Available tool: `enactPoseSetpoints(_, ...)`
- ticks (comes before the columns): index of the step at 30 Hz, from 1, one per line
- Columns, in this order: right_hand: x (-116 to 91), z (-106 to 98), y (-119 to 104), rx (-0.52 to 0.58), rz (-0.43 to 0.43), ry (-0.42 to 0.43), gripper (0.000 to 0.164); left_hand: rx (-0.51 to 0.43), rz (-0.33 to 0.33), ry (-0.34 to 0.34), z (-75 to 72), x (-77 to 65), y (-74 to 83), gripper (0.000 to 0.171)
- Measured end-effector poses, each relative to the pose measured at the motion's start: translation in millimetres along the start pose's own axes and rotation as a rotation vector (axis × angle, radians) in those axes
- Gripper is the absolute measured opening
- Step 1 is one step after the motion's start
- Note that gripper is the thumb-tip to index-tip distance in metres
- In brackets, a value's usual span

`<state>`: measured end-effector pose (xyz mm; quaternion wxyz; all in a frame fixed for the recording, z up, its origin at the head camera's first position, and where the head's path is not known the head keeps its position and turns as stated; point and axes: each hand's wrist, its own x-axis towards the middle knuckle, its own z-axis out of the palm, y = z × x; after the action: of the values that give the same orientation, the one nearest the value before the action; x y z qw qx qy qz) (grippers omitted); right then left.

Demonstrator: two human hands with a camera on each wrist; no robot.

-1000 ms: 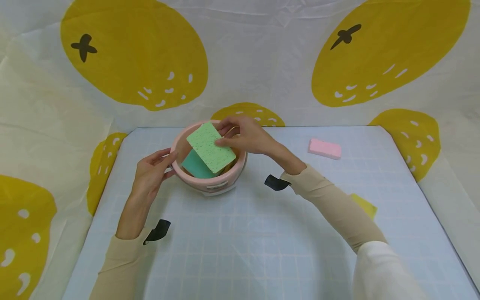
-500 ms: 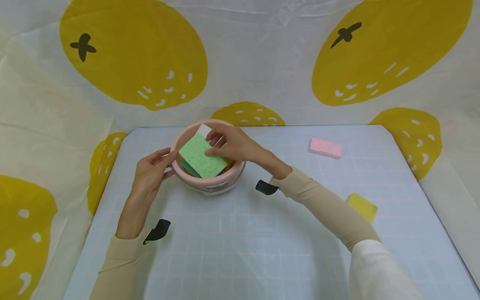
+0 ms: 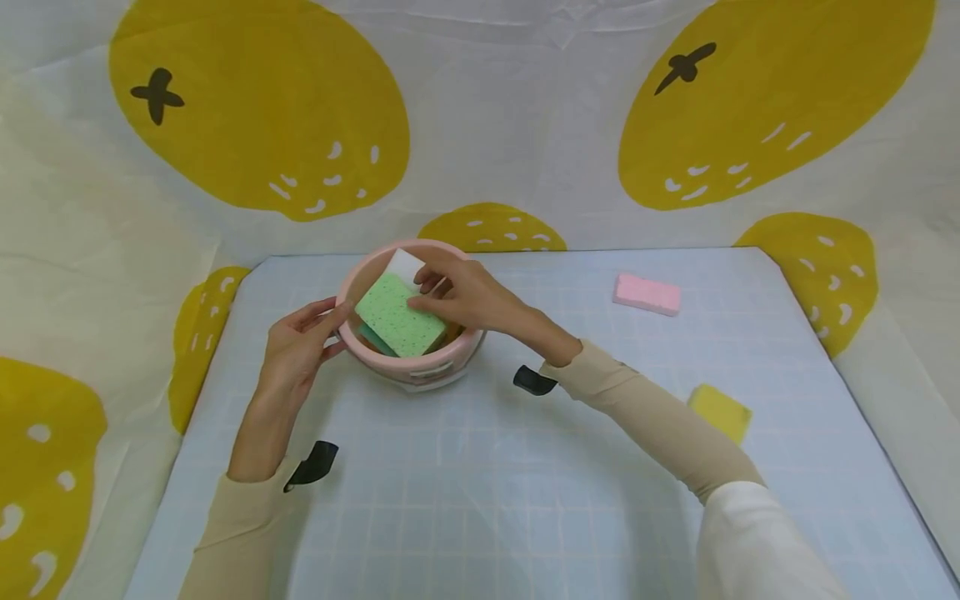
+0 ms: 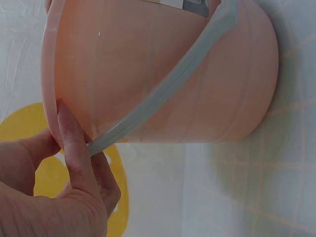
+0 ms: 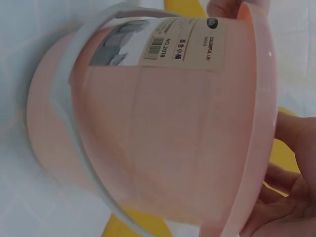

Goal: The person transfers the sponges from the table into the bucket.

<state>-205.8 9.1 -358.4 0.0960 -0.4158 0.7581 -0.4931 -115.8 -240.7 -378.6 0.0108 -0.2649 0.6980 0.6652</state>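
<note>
A pink bucket with a pale grey handle stands upright at the back of the table. My left hand grips its rim at the left side, thumb and fingers on either side of the edge. Over the opening, my right hand holds a speckled light green sponge, thumb on its upper face; the other fingertips are partly hidden. Below the sponge shows a teal piece, and behind it a white piece. In the right wrist view the rim hides part of that hand.
A pink sponge lies at the back right of the table. Nearer, a yellow sponge lies partly behind the right sleeve. A patterned sheet rises behind the table and at its sides.
My right hand has moved left and down with the green sponge, lower into the bucket's opening. The white piece has come into sight behind it. My left hand stays on the rim.
</note>
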Motion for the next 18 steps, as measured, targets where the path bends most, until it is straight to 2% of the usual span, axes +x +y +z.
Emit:
enactPoseSetpoints(6, -11.5, -9.8, -4.3, -0.045, 0.022, -0.005, 0.066, -0.024, 0.005, -0.008, -1.2, -0.8, -0.6, 0.070)
enactPoseSetpoints(13, -23.7, -20.2, -6.3, -0.119, 0.107, 0.042, 0.029, -0.052, 0.016, -0.008, -0.6, -2.3, -0.1, 0.068)
enactPoseSetpoints(18, -34.5, -29.6, -4.1, -0.124, 0.081, 0.096, 0.029, -0.054, 0.013, -0.007, 0.3, -2.1, -0.5, 0.070)
